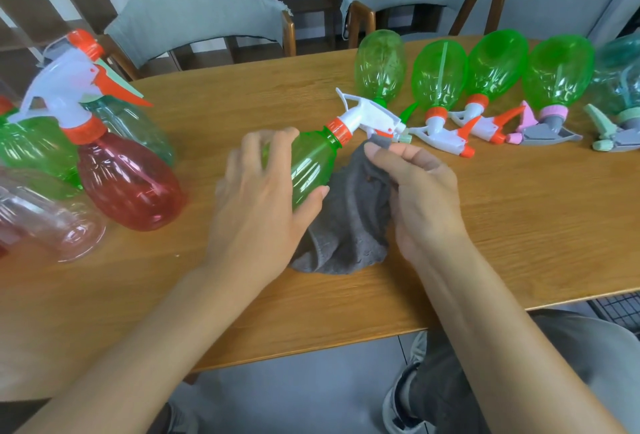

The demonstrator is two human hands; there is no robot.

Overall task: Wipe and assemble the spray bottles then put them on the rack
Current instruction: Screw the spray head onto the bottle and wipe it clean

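Observation:
My left hand (pixel 263 191) grips a green spray bottle (pixel 311 163) lying tilted over the wooden table (pixel 207 295). An orange collar and a white trigger head (pixel 367 118) are fitted on the bottle. My right hand (pixel 415 187) pinches a grey cloth (pixel 349 222) and holds a corner of it against the underside of the trigger head. The rest of the cloth hangs down onto the table between my hands.
Several green bottles (pixel 440 76) with trigger heads lie in a row at the back right. A red bottle (pixel 128 180), clear and green ones and a white-orange sprayer (pixel 69 87) crowd the left. Two covered chairs (pixel 201 0) stand behind the table.

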